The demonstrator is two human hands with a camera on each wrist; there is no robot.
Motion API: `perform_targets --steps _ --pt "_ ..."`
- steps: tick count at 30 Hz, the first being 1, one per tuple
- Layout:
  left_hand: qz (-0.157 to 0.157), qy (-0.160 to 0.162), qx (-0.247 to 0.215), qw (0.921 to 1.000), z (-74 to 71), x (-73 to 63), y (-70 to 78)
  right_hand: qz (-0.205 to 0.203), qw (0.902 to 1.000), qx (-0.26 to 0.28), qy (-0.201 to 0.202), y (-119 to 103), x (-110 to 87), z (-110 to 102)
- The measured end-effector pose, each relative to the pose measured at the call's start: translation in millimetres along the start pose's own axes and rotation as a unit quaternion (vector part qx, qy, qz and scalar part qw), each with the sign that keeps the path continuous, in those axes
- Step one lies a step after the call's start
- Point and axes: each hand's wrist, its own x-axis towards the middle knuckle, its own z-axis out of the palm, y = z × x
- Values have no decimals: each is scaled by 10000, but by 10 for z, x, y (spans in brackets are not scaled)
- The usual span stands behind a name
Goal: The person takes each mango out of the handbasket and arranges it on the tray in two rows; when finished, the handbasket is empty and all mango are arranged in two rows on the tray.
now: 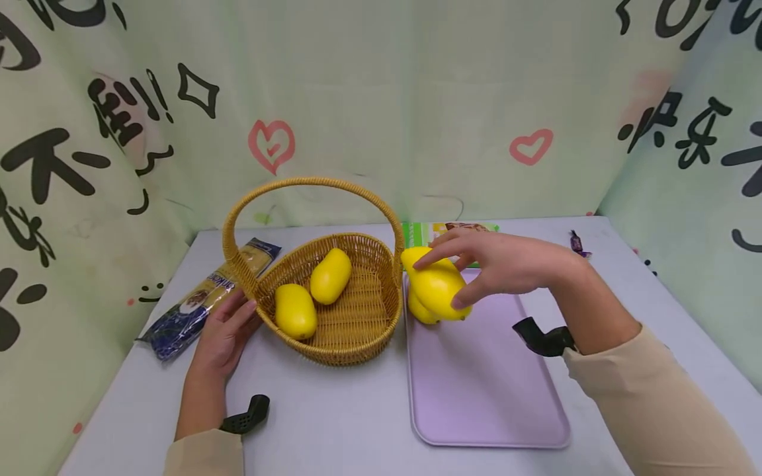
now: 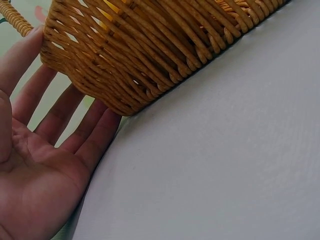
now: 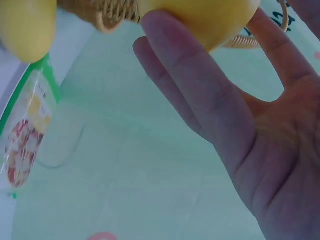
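Observation:
My right hand (image 1: 506, 261) holds a plump yellow fruit (image 1: 437, 285) between thumb and fingers, above the far left corner of the lilac tray (image 1: 488, 383). A second yellow fruit (image 1: 419, 309) shows partly behind it, low at the tray's left edge. To the left stands a wicker basket (image 1: 342, 355) with a tall arched handle; two oblong, mango-like yellow fruits (image 1: 296, 311) lie inside. My left hand (image 1: 223, 334) touches the basket's left side, its fingers nearly straight along the woven wall (image 2: 130, 55) and the thumb near the rim.
A blue and gold snack packet (image 1: 196, 304) lies left of the basket, partly under my left hand. Behind the tray is a green and white food packet (image 1: 419, 233). A small dark wrapped candy (image 1: 576, 243) sits at the far right, and a printed curtain (image 1: 405, 119) closes off the back.

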Motion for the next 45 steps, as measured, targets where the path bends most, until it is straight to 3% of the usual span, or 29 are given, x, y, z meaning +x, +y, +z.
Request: perform_targets --steps 10,16,24,38,45 --pt "-43 13 -121 9999 -28 -9 -12 585 9977 -5 356 374 -66 22" --pt "-8 23 -38 10000 -16 -4 -11 1098 9929 -106 455 654 -14 101" --pt "40 22 45 10000 -6 -8 -17 1460 9883 -115 430 980 75 260" --pt "51 -15 45 10000 15 -19 -11 1933 9802 -158 407 1190 180 411" --pt "166 6 30 9999 15 -2 -16 1906 9802 -321 437 1178 190 417"
